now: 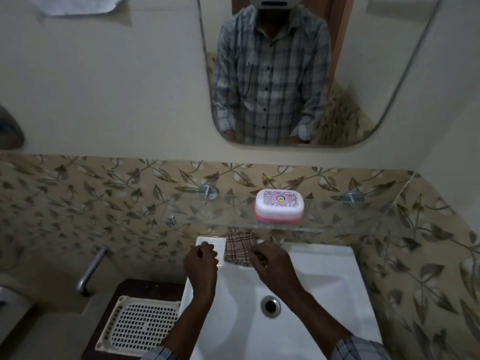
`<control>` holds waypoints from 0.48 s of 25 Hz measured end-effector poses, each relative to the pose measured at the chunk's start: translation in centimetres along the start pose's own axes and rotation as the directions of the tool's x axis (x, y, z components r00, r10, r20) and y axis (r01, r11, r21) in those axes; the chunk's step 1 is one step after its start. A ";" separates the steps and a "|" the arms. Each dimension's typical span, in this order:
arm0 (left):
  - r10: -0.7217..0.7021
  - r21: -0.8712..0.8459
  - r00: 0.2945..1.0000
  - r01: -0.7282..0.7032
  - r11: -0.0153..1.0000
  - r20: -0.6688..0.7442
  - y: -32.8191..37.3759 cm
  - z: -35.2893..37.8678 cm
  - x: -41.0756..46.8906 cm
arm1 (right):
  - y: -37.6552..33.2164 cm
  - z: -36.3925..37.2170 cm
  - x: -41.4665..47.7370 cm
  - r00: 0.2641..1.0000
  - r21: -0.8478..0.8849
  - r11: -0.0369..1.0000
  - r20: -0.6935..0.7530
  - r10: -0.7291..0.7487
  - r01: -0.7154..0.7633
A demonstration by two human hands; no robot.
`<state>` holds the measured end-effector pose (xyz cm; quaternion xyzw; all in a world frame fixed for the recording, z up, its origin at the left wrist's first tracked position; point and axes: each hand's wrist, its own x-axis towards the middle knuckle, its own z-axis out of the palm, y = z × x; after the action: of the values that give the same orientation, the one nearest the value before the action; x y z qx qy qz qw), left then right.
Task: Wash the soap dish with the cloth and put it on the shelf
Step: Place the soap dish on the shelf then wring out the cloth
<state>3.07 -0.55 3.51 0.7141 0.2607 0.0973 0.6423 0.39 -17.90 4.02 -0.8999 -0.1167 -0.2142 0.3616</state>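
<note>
left hand (201,261) curled at chrome tap (205,244), right hand (270,263) curled beside brown checked cloth (239,249), grips unclear; pink-and-white plastic soap dish (279,207) on glass shelf (350,219) likely needs lifting down first

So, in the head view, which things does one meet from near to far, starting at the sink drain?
First the drain → checked cloth → soap dish on the glass shelf → mirror.

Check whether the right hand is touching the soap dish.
Apart. The head view shows the soap dish up on the glass shelf, while the right hand is lower, at the sink rim, with a clear gap between.
</note>
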 end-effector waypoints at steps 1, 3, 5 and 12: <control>-0.085 0.016 0.996 0.084 0.996 0.038 -2.0 -0.6 0.3 | 0.8 2.0 -0.9 0.991 -0.043 0.998 0.128 0.039 -0.034; -0.209 0.079 0.969 0.201 0.976 0.128 -5.2 -1.6 0.6 | 2.7 5.7 -1.6 0.929 -0.176 0.982 0.345 0.132 -0.074; -0.252 0.163 0.946 0.221 0.961 0.203 -7.6 -2.1 0.5 | 4.7 8.6 -0.7 0.862 -0.377 0.926 0.478 0.170 0.027; -0.370 0.184 0.874 0.327 0.927 0.314 -10.9 -3.1 0.0 | 5.7 11.9 2.4 0.847 -0.582 0.769 0.521 0.105 0.263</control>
<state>-1.11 2.57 -6.60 0.7001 0.2748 -0.1627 0.6386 8.14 -13.54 -5.97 -0.9851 -0.1711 -0.0023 -0.0189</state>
